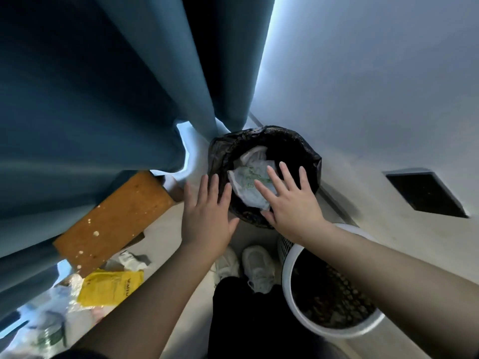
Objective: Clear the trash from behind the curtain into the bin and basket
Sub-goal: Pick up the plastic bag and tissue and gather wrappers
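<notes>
A bin lined with a black bag [308,154] stands on the floor by the wall, with crumpled white plastic with green print [248,182] inside it. My right hand [290,200] hovers over the bin's near rim, fingers straight and spread, holding nothing. My left hand [207,213] is just left of the bin, also flat and empty. A white perforated basket [293,257] stands to the lower right. A teal curtain [90,99] hangs at left. Under its hem lie a yellow wrapper [111,286], a crumpled white paper [129,260] and clear plastic bags [49,322].
An orange-brown board [114,221] leans out from under the curtain at left. My white shoes [256,265] stand between bin and basket. A white wall [363,86] rises at right, with a dark rectangular opening [425,193] in it.
</notes>
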